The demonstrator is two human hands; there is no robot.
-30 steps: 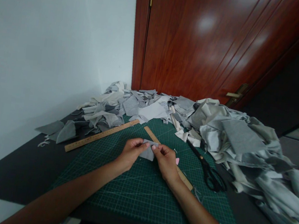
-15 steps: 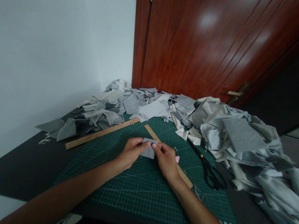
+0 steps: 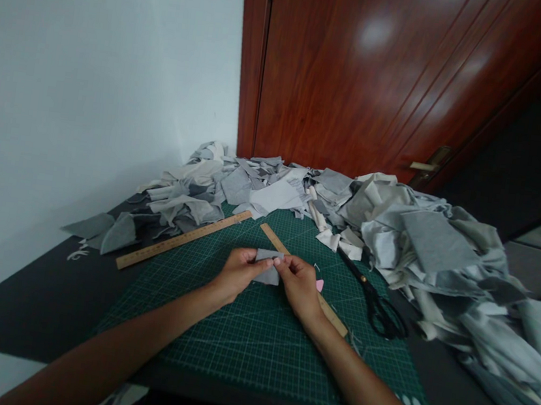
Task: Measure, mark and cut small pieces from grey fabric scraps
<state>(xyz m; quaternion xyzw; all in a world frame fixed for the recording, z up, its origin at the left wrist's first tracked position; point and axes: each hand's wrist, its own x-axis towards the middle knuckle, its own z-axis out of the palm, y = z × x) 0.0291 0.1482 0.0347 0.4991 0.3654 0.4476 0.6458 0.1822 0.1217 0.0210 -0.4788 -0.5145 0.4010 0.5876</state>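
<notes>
Between my two hands is a small grey piece of fabric (image 3: 269, 276), held above the green cutting mat (image 3: 242, 350). My left hand (image 3: 240, 274) pinches its left side, thumb on top. My right hand (image 3: 298, 283) grips the right side, and both thumb tips nearly meet on the cloth. A fold or edge seems to run across it under the thumbs. Partly hidden by my right hand, a wooden ruler (image 3: 334, 317) lies slantwise on the mat. A small pink piece (image 3: 319, 285), perhaps tailor's chalk, shows just beside that hand.
Black-handled scissors (image 3: 376, 304) lie at the mat's right edge. Another wooden ruler (image 3: 182, 239) rests at the left. Grey and off-white fabric scraps (image 3: 276, 196) line the back, with a taller heap (image 3: 433, 242) at the right. A wall and a wooden door (image 3: 345, 74) stand behind.
Both thumbs have shifted slightly on the fabric and sit closer together. The whole view has moved a little; the hands otherwise keep their place and hold.
</notes>
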